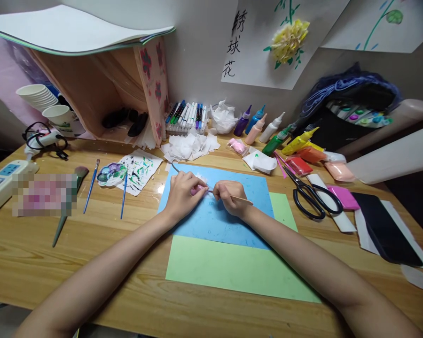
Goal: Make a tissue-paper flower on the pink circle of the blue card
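Observation:
My left hand (pixel 182 193) is closed on a small pink lump of clay (pixel 197 189) over a blue sheet of paper (pixel 218 220). My right hand (pixel 229 197) pinches a thin wooden stick (pixel 242 200) whose tip points left at the pink lump. The two hands nearly touch. A little white paper tuft (pixel 201 178) shows just behind my left fingers. The blue sheet lies on top of a light green sheet (pixel 232 267) on the wooden desk (pixel 127 263).
Black scissors (pixel 312 195), pink clay packets (pixel 343 197) and a black phone (pixel 386 230) lie on the right. Paint bottles (pixel 268 131), markers (pixel 188 115) and torn white paper (pixel 190 146) line the back. Brushes (pixel 91 185), a palette (pixel 111 173) and a power strip (pixel 3 180) sit left.

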`<action>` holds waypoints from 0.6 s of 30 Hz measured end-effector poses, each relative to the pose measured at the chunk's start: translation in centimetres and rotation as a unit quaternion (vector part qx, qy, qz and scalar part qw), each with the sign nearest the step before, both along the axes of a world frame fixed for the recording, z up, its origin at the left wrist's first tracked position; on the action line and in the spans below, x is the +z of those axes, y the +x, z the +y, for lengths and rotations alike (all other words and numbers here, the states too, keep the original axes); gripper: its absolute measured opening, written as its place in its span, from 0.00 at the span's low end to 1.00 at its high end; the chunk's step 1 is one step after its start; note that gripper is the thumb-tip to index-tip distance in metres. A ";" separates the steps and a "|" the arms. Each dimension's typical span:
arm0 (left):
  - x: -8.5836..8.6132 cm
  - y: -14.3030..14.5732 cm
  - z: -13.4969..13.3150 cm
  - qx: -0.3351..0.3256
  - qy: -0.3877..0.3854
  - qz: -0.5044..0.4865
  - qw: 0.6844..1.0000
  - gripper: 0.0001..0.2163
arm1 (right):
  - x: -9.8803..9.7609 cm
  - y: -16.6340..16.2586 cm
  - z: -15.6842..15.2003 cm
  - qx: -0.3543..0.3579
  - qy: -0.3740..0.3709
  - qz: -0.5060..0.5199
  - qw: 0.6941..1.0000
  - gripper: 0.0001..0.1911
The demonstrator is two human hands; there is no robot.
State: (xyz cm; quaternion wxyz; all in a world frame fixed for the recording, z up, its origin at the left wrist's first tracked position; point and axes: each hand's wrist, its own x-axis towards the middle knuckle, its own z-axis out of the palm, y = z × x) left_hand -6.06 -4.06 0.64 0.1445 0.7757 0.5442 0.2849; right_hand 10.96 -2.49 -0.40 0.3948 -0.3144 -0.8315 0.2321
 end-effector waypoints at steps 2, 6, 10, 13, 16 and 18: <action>0.0 0.0 0.0 0.005 0.003 -0.007 1.000 0.06 | -0.2 -0.1 0.2 -0.005 -0.002 -0.015 1.000 0.24; -0.2 -0.1 0.2 0.045 0.017 -0.062 0.997 0.07 | -0.4 -0.1 0.4 -0.010 -0.014 -0.013 1.000 0.23; -0.6 -0.3 0.5 0.110 0.002 -0.149 0.983 0.08 | -0.2 -0.2 0.5 -0.017 -0.032 -0.001 0.999 0.23; -0.9 -0.5 0.7 0.137 -0.035 -0.190 0.972 0.08 | -0.2 -0.3 0.5 -0.026 -0.064 0.004 0.998 0.24; -0.9 -0.5 0.7 0.150 -0.057 -0.207 0.965 0.07 | -0.2 -0.4 0.6 -0.042 -0.116 0.023 0.992 0.25; -0.9 -0.4 0.7 0.155 -0.061 -0.207 0.964 0.07 | -0.2 -0.5 0.7 -0.049 -0.143 0.040 0.988 0.26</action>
